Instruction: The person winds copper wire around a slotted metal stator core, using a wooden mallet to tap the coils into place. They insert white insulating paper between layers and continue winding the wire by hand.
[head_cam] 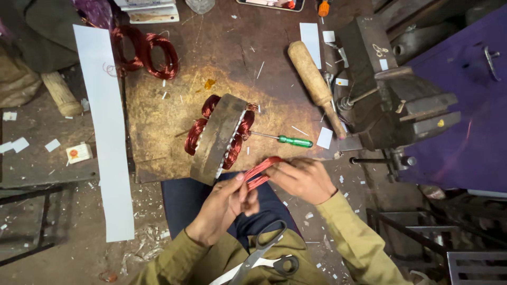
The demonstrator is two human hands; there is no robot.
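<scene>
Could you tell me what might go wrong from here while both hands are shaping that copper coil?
The stator ring stands on edge at the bench edge and might roll or tip. The scissors lie loose on the lap and could slip. The left hand and right hand may kink the red coil.

Before us, a scarred brown tabletop (pixel 158 116), on it a motor stator (pixel 217 138) wound with copper coils, a green-handled screwdriver (pixel 288 140), loose loops of copper wire (pixel 145 53), a wooden-handled tool (pixel 315 84), a bench vise (pixel 393 105), our white paper strip (pixel 103 132), scattered paper scraps
</scene>
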